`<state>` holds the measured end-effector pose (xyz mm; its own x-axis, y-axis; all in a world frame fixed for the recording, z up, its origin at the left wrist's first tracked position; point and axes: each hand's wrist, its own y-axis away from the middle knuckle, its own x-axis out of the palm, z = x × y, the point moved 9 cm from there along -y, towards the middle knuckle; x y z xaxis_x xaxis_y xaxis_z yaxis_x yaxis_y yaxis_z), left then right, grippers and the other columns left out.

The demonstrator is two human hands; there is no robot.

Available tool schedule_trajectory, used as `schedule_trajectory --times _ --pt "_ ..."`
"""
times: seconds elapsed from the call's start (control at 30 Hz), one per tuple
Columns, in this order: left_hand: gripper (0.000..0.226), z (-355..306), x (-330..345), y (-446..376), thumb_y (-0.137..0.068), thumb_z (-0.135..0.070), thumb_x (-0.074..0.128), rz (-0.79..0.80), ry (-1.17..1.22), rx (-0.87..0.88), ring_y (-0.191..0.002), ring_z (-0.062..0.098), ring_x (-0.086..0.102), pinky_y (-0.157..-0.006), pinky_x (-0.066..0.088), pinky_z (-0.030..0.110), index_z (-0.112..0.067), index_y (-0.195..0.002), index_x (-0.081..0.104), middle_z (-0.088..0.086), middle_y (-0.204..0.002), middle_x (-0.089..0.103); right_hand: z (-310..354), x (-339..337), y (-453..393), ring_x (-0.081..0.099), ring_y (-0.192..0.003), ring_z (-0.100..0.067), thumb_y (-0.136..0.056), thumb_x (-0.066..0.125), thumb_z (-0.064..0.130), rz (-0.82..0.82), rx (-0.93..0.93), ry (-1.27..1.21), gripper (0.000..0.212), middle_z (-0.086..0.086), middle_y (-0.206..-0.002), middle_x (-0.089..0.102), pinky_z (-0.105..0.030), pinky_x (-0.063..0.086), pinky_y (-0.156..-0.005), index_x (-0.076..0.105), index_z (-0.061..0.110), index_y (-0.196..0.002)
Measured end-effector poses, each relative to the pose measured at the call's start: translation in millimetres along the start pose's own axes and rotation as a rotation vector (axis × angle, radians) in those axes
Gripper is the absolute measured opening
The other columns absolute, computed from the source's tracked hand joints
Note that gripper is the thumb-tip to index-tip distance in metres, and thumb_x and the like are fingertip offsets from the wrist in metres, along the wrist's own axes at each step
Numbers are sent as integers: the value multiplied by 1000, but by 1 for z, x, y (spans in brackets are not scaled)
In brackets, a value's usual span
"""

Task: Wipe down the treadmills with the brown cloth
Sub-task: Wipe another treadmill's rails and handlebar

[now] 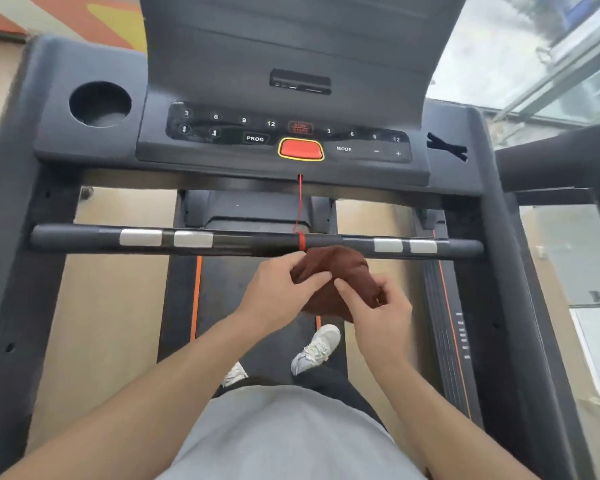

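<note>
The cloth (336, 271) is held bunched just below the handlebar (257, 241) of the treadmill (94, 157), above the belt. It is pinched by the left hand (278, 296) at its near edge and gripped by the right hand (378, 306) from the side. It is judged light, soft and limp; a folded pad gathered in the palm would wipe best.

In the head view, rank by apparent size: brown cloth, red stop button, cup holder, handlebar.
1. handlebar
2. brown cloth, partly hidden by both hands
3. cup holder, close to the cloth, so unsure
4. red stop button
</note>
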<state>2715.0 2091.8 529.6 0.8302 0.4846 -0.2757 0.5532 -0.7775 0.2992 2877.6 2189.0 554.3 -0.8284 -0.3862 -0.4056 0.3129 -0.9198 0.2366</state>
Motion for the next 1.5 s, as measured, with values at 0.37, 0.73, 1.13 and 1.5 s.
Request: schedule_trajectory --times 0.37,0.73,1.13,1.5 --pt "18 -40 -34 -67 -97 -27 61 -337 -380 103 -92 14 68 -92 49 36 -23 -114 68 -9 -93 73 62 16 -98 22 -151 -24 -77 83 45 432 -509 1099 99 0 -163 28 -41 11 -125 29 29 -158" --pt "47 1 -26 -83 -96 -63 40 -339 -886 -213 -86 30 68 -75 51 34 -29 -98 72 1 -89 74 27 123 -108 68 -77 -31 -76 64 57 770 -770 1200 40 0 -86 69 -36 47 -65 48 23 -91" --pt "39 1 -25 -85 -95 -51 40 -324 -942 -253 -70 25 60 -66 43 33 -26 -80 66 -4 -71 60 -24 153 -119 74 -96 -34 -52 88 40 1540 60 993 55 -11 -98 78 -44 60 -91 78 10 -96" --pt "47 3 -27 -85 -98 -52 36 -372 -938 -164 -70 30 53 -67 40 36 -23 -86 70 5 -78 66 28 120 -105 60 -68 -25 -70 70 54 626 -699 1238 37 10 -72 59 -32 39 -62 57 32 -97"
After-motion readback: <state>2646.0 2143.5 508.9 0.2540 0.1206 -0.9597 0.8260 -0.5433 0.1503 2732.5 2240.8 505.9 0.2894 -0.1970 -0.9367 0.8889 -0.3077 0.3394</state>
